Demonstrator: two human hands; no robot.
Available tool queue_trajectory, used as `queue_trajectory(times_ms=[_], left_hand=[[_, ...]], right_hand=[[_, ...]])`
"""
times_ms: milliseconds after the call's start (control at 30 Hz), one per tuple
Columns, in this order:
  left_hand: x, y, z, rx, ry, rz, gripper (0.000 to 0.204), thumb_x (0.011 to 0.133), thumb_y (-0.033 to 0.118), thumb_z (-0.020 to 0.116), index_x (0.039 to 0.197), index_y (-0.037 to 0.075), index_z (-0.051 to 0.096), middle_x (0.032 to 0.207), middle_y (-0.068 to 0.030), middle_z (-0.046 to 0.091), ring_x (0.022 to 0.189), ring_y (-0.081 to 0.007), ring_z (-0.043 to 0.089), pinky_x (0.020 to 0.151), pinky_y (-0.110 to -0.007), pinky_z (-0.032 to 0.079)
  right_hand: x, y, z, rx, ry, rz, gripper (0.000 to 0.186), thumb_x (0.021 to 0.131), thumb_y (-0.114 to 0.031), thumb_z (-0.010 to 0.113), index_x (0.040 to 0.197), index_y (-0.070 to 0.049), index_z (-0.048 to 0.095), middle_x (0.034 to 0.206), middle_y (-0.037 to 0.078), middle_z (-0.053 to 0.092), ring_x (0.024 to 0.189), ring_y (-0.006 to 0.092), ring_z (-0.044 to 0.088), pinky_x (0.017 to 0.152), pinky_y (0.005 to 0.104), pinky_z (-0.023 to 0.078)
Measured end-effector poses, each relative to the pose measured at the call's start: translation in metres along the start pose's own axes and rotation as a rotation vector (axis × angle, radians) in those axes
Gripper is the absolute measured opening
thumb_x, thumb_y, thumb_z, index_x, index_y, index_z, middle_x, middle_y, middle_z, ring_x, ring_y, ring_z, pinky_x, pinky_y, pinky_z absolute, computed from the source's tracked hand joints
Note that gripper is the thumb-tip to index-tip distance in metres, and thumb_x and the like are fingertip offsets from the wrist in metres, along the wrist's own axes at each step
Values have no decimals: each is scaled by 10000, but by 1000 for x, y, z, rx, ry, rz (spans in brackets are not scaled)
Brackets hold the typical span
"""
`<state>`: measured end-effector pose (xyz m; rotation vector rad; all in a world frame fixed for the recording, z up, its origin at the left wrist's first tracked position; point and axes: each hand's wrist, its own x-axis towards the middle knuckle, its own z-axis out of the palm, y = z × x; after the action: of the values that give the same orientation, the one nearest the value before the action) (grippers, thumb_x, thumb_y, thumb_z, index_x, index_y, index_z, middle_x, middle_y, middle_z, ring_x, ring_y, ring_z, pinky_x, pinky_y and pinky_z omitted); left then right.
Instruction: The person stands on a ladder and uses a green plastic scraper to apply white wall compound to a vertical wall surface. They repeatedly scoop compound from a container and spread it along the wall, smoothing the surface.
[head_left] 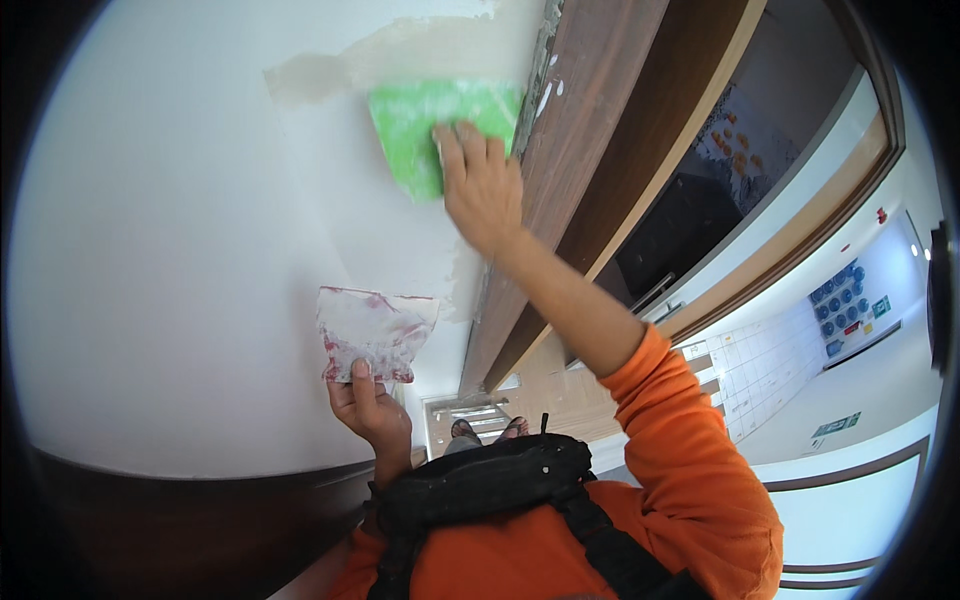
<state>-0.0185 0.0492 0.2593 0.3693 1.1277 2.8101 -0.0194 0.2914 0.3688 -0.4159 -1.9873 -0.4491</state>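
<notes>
My right hand [482,185] grips a green putty spreader [405,130] with white filler smeared on its face. The spreader lies against the white wall [180,230], close beside the wooden door frame [590,90]. Lower down, my left hand [370,410] holds a second spreader [378,325], pale with reddish-purple stains and coated in white filler. My left thumb presses on its lower edge, while the other fingers are mostly hidden behind it. A damp-looking grey-beige patch of filler [350,62] spreads on the wall above the green spreader.
The door frame's edge, rough with filler, runs along the wall's right side. Beyond the doorway stand a dark door [690,225] and a tiled corridor [770,365]. My feet [512,428] are on slatted metal steps [480,415] below. A black bag [480,480] hangs at my chest.
</notes>
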Motion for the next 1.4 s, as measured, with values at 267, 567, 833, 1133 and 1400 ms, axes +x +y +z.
queue_trajectory(times_ms=[267, 567, 833, 1133, 1400], left_hand=[[0, -3, -2, -9, -28, 35, 317, 929, 1, 544, 1238, -72, 536, 1223, -182, 615, 1090, -237, 621, 954, -385, 512], [-2, -10, -12, 89, 103, 60, 382, 920, 38, 557, 1275, -94, 506, 1256, -192, 598, 1113, -264, 615, 976, -388, 504], [5, -16, -1, -11, 2, 117, 457, 903, 22, 542, 1337, -99, 470, 1322, -218, 561, 1205, -298, 575, 1039, -420, 471], [3, -13, -4, -2, 71, 106, 417, 907, 15, 551, 1310, -80, 498, 1296, -204, 584, 1202, -280, 576, 1041, -422, 462], [3, -7, -8, 71, 44, 39, 375, 918, 25, 547, 1279, -68, 518, 1243, -183, 608, 1132, -257, 604, 1001, -401, 477]], right_hand=[[-120, -33, 6, 164, -193, 138, 499, 842, -68, 546, 1340, -109, 535, 1251, 102, 560, 987, 282, 558, 754, 392, 462], [92, 6, -65, 8, 343, -141, 386, 841, -60, 566, 1224, -95, 604, 1132, 122, 595, 887, 294, 589, 731, 400, 500], [63, 35, -20, -94, 163, -83, 364, 911, -91, 524, 1264, -30, 587, 1200, 183, 615, 983, 336, 604, 834, 451, 496], [-149, 8, 53, 64, -106, 44, 499, 843, -62, 556, 1317, -214, 583, 1247, 104, 543, 1003, 293, 552, 793, 395, 439], [-291, -51, 19, 385, -425, 303, 606, 765, 28, 613, 1345, -126, 530, 1283, 147, 518, 1070, 352, 535, 901, 433, 442]])
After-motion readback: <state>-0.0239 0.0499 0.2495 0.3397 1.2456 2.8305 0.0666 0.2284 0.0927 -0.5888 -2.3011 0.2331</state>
